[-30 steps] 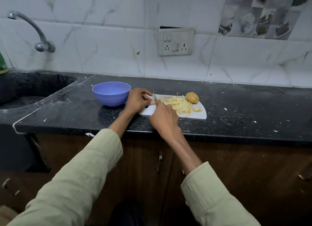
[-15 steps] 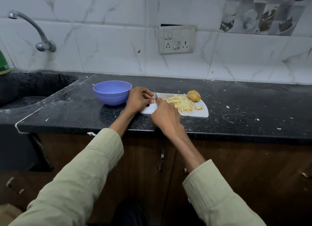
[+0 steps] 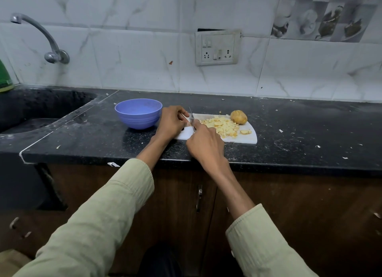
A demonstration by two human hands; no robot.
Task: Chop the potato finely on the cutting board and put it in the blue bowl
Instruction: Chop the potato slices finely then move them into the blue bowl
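Little has moved since the earlier frame. Right hand (image 3: 203, 146) fingers clamp the knife (image 3: 192, 119); left hand (image 3: 172, 122) pinches a potato piece at the cutting board (image 3: 239, 140) left end. Chopping continues; next, transfer chopped potato (image 3: 221, 126) to the blue bowl (image 3: 138, 113) beside it.

The knife (image 3: 192, 119) has tipped a little steeper in the right hand (image 3: 204, 146) since a second ago. The left hand (image 3: 172, 123) has barely shifted beside it, its fingers (image 3: 184, 112) curled a touch closer to the blade.
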